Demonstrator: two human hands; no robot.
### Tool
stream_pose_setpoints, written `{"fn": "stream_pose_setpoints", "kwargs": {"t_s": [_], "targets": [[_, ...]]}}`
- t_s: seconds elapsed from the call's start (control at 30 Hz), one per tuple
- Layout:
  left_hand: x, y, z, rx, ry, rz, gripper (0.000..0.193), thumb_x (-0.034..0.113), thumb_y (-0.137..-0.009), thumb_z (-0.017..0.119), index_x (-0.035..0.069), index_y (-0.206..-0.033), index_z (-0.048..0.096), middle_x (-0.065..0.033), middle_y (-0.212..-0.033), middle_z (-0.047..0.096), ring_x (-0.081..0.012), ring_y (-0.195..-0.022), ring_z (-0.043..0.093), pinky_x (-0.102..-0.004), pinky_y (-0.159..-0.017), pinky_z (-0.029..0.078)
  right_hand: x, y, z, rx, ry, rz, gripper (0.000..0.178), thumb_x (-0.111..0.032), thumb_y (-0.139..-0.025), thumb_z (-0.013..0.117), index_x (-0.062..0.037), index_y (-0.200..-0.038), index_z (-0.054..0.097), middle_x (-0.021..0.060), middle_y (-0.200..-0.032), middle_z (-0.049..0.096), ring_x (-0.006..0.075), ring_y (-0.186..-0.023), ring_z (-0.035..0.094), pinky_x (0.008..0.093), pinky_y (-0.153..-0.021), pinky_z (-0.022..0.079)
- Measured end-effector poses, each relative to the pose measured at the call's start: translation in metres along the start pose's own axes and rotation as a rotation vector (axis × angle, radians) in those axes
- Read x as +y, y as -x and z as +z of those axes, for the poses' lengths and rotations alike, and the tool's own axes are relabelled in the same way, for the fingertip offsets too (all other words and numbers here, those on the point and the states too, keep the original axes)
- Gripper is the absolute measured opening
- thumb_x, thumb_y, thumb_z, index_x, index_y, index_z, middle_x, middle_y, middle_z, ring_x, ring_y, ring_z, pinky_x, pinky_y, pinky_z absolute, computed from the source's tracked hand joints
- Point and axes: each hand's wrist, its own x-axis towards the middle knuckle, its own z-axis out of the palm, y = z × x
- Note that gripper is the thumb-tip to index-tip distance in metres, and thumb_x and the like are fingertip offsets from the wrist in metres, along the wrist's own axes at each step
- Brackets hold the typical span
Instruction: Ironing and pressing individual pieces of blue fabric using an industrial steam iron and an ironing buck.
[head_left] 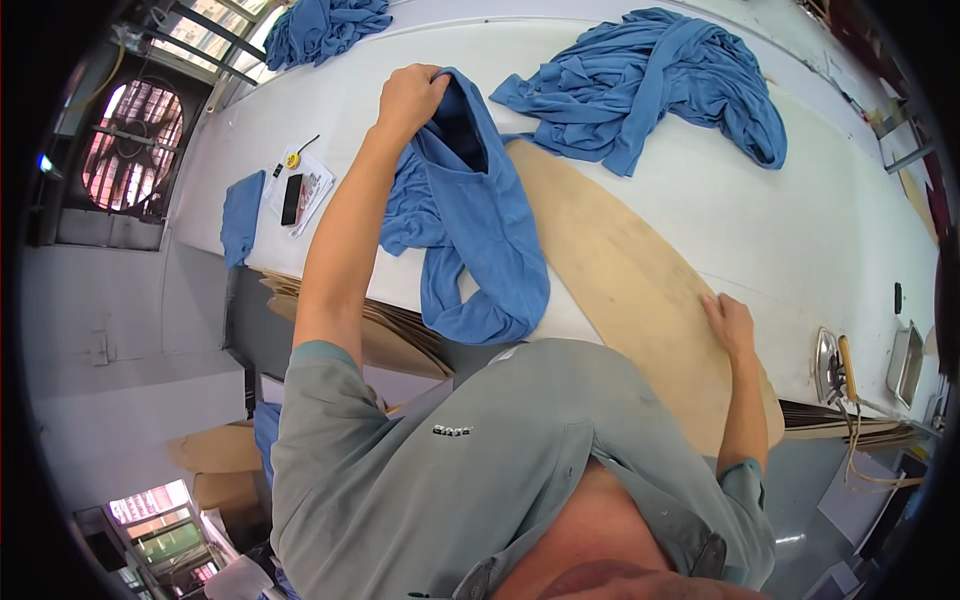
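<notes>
My left hand (410, 98) is closed on the upper edge of a blue garment (490, 240), lifting it so that a wide dark opening shows. The lower part of the garment hangs in a loop near the table's front edge. To its right, a long tan board (630, 270) with a curved edge lies slantwise across the white table (400, 160) and sticks out over the front edge. Its far tip reaches up beside the garment's opening. My right hand (730, 322) grips the board's right edge, with fingertips on the top face.
A heap of blue garments (660, 90) lies at the far side, another (325, 32) at far left. A phone (292, 200), papers (316, 183), yellow tape measure (293, 160) and folded blue cloth (242, 210) lie left. An iron (828, 365) and metal tray (905, 362) stand right.
</notes>
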Motion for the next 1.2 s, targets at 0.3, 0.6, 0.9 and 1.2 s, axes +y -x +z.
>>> {"fn": "stream_pose_setpoints", "kwargs": {"t_s": [0.3,0.6,0.9,1.2], "targets": [[-0.001,-0.036,0.037,-0.158,0.109,0.065,0.030,0.025,-0.086,0.059,-0.003,-0.088,0.072,-0.0128,-0.073,0.069,-0.0279,-0.064,0.062,-0.0355,-0.067,0.051,0.013,0.214,-0.098,0.452,0.051,0.109,0.044,-0.027,-0.090,0.068,-0.0032,-0.065,0.041,0.0039,-0.055,0.038,0.0191,-0.051,0.030,0.0336,-0.048,0.032],[0.068,-0.006,0.068,0.019,0.275,0.395,0.029,0.025,-0.081,0.057,-0.001,-0.077,0.068,-0.0197,-0.077,0.068,-0.0410,-0.067,0.060,-0.0452,-0.066,0.050,-0.107,0.162,-0.066,0.571,0.056,-0.068,0.042,-0.026,-0.088,0.071,-0.0031,-0.066,0.044,0.0019,-0.055,0.037,0.0177,-0.051,0.029,0.0319,-0.049,0.032],[0.262,0.141,0.064,-0.033,1.037,0.553,0.017,0.007,-0.084,0.059,0.000,-0.098,0.066,-0.0105,-0.070,0.064,-0.0219,-0.054,0.049,-0.0325,-0.054,0.043,-0.180,-0.046,-0.079,0.353,-0.725,-0.308,0.033,-0.025,-0.092,0.061,0.0014,-0.073,0.055,0.0042,-0.064,0.051,0.0145,-0.062,0.041,0.0287,-0.058,0.039],[0.258,0.034,-0.066,0.704,0.570,0.470,0.074,0.025,-0.089,0.070,-0.008,-0.144,0.033,-0.0235,-0.134,0.052,-0.0325,-0.101,0.061,-0.0324,-0.088,0.050,-0.278,-0.033,-0.146,0.791,-1.009,-0.693,0.015,-0.009,-0.095,0.053,0.0025,-0.098,0.062,0.0090,-0.083,0.065,0.0176,-0.071,0.053,0.0291,-0.068,0.044]]}}
